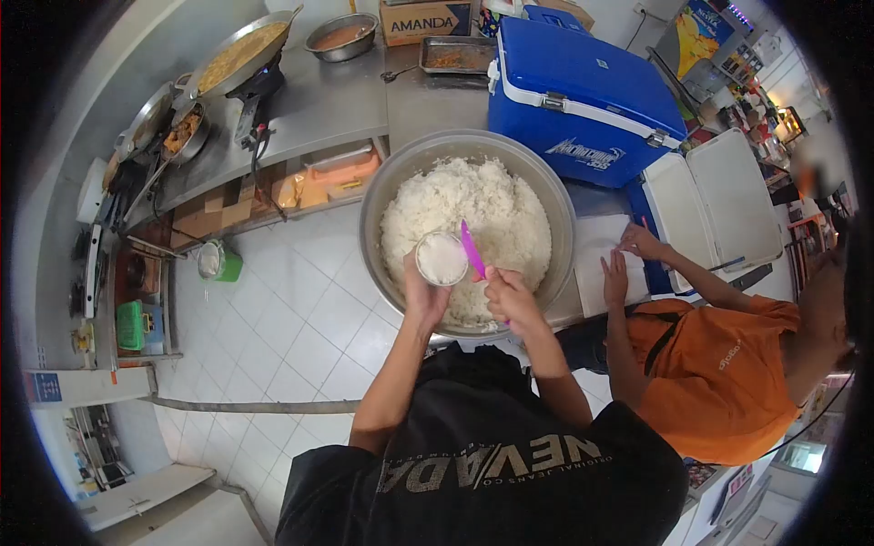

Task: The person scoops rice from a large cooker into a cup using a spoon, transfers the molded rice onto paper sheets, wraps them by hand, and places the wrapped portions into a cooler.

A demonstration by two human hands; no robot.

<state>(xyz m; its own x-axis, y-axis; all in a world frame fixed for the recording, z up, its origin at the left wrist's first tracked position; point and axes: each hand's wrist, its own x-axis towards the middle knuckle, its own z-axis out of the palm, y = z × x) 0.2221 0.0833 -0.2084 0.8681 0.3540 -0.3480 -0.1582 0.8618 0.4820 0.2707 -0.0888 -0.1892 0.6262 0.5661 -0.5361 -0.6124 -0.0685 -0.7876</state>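
A large round metal pot point(375, 259) full of cooked white rice point(510, 196) stands in front of me. Over the rice, my left hand point(426, 293) is wrapped round a small cup point(442, 258) filled with white rice to about its rim. My right hand point(510, 298) grips a purple plastic knife point(472, 251), its blade pointing up and away from me beside the cup's right edge. Whether blade and cup touch I cannot tell.
Right of the pot are a blue cooler point(583, 91) and an opened cooler point(678, 214). A co-worker in an orange shirt point(719, 373) works there. At back left, a wok point(241, 59) and a metal bowl point(341, 38) sit on the steel counter point(314, 109).
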